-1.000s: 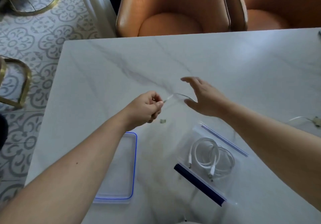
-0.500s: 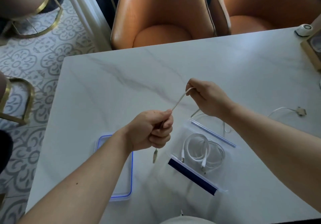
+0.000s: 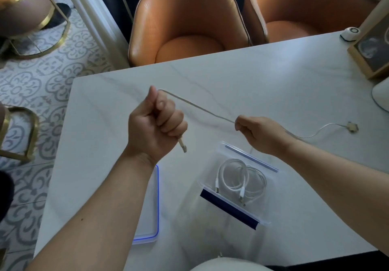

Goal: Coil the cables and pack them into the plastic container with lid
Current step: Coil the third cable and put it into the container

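Note:
My left hand is a fist around one end of a thin white cable; its plug pokes out below the fist. The cable runs taut to my right hand, which pinches it. Past that hand it trails along the marble table to a small connector at the right. A clear plastic container with blue rims stands in front of my right hand, with a coiled white cable inside. Its blue-edged lid lies flat to the left, partly hidden by my left forearm.
Two orange leather chairs stand at the table's far side. A small white round device, a wooden-framed box and a white object's edge occupy the far right. Gold-legged stools stand on the patterned floor at left.
My left hand has risen and moved away from the container, and my right hand has slid right, so the cable now stretches long and taut between them.

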